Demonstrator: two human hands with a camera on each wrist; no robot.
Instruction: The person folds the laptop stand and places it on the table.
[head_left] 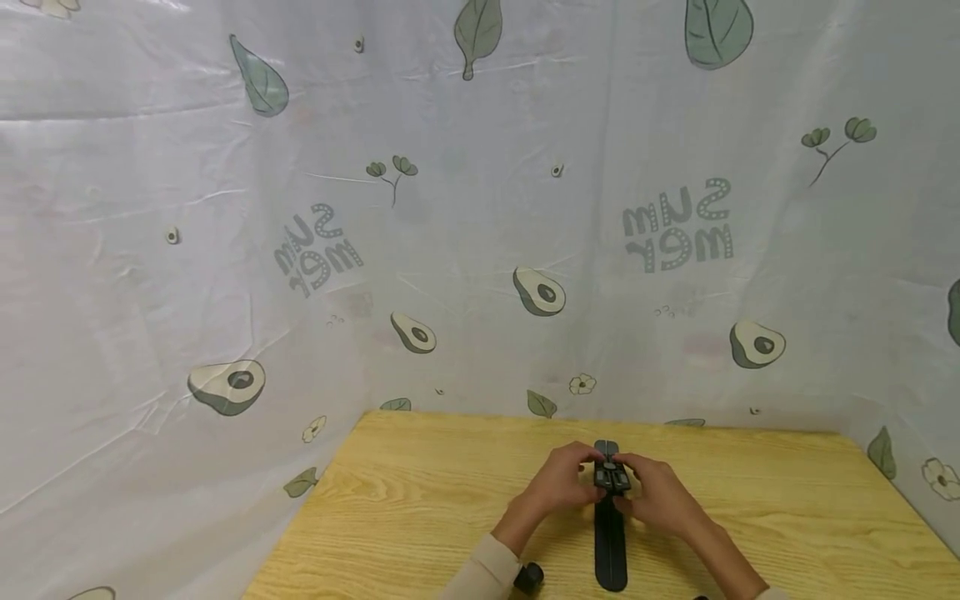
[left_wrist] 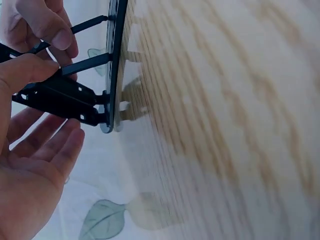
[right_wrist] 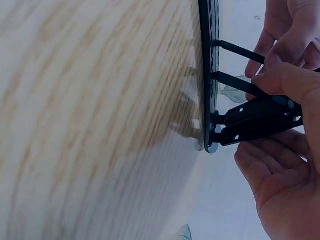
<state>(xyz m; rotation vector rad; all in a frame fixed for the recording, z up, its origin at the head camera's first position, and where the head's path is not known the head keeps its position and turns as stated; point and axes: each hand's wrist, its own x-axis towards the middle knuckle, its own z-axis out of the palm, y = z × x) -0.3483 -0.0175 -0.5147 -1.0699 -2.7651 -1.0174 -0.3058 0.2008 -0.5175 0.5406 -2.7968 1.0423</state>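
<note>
A black folding stand (head_left: 611, 537) stands on the wooden table, its long flat base with rounded ends pointing away from me. Thin struts (left_wrist: 87, 64) and a pair of slotted arms (right_wrist: 260, 122) rise from the base on hinges. From the left, my left hand (head_left: 561, 482) holds the raised part, thumb on a strut and fingers at the slotted arms. My right hand (head_left: 658, 498) grips the same part from the right, its thumb likewise at a strut. Both hands face each other across the stand's upper section.
The wood-grain table (head_left: 420, 500) reaches back to a pale printed curtain (head_left: 480, 250) with leaves and avocados, which also hangs along the left and right sides. A small black object (head_left: 529, 578) shows beside my left sleeve (head_left: 483, 571).
</note>
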